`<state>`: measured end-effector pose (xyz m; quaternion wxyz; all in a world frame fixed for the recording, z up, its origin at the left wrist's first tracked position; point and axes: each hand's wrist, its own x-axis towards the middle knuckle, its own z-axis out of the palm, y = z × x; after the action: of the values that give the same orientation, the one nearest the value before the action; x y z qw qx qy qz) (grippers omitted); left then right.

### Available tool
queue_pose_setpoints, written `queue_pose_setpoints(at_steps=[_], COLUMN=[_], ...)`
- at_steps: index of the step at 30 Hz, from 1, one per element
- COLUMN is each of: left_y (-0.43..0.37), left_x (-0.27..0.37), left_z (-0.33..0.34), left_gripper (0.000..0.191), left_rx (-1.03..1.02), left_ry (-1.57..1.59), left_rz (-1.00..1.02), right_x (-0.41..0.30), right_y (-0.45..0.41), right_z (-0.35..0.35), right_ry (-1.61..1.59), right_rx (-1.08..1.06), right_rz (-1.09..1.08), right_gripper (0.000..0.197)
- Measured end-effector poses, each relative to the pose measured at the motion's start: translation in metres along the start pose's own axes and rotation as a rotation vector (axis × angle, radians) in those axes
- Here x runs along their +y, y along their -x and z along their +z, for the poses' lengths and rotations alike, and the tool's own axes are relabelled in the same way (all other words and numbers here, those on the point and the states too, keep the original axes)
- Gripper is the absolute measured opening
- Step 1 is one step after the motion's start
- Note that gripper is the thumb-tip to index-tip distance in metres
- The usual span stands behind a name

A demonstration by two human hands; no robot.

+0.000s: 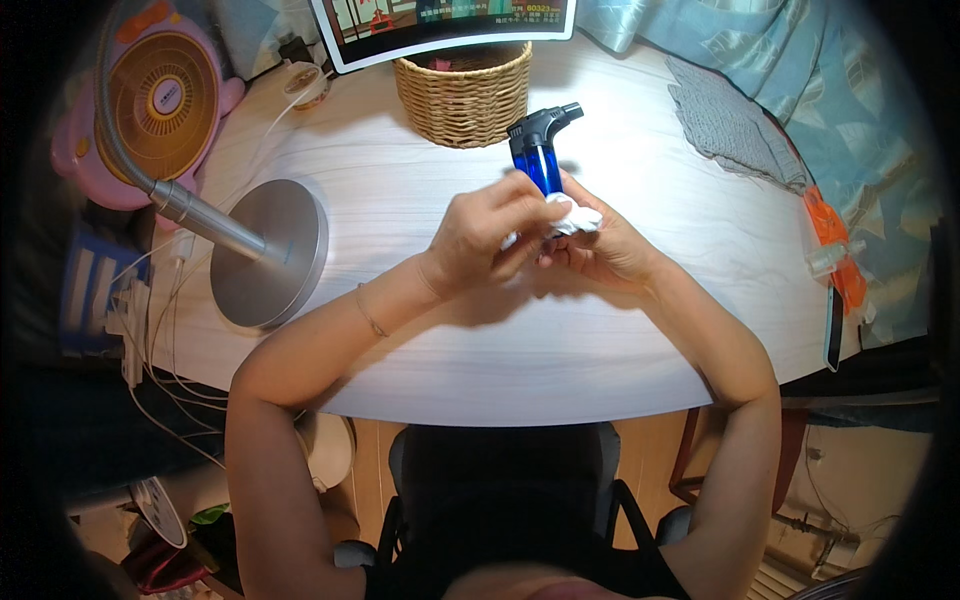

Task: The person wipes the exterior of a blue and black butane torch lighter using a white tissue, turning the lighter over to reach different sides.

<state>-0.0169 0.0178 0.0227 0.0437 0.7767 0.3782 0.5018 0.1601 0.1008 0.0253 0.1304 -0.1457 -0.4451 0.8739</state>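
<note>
Above the middle of the desk, a butane torch lighter with a translucent blue body and black head points its nozzle to the upper right. My right hand holds it by the lower end, which the fingers partly hide. A crumpled white tissue or cloth is pinched in my left hand and lies against the lower part of the blue body. More white shows below the left fingers. Both hands are close together, with their shadows falling on the desk under them.
A wicker basket stands behind the torch, below a tablet screen. At left are a lamp base, a pink heater, a tape roll and cables. A grey knitted cloth, small clear bottle and phone lie right.
</note>
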Motion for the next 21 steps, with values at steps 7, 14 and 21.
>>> queue_pose_setpoints(at_steps=[7, 14, 21], left_y=[-0.009, -0.01, 0.001], left_x=[0.0, -0.005, 0.0], left_z=[-0.005, -0.005, 0.004], left_gripper=[0.029, 0.025, 0.044], left_rx=[0.09, 0.2, 0.017], left_ry=[0.006, 0.001, 0.017], left_rz=[-0.153, -0.284, 0.045], right_x=[-0.002, -0.004, -0.003], right_y=[0.003, 0.003, 0.0], right_z=[0.0, -0.002, -0.004], right_ry=[-0.051, 0.01, 0.065], right_rx=[-0.065, -0.1, 0.0], right_rz=[-0.012, 0.042, 0.018], right_gripper=[0.087, 0.091, 0.083])
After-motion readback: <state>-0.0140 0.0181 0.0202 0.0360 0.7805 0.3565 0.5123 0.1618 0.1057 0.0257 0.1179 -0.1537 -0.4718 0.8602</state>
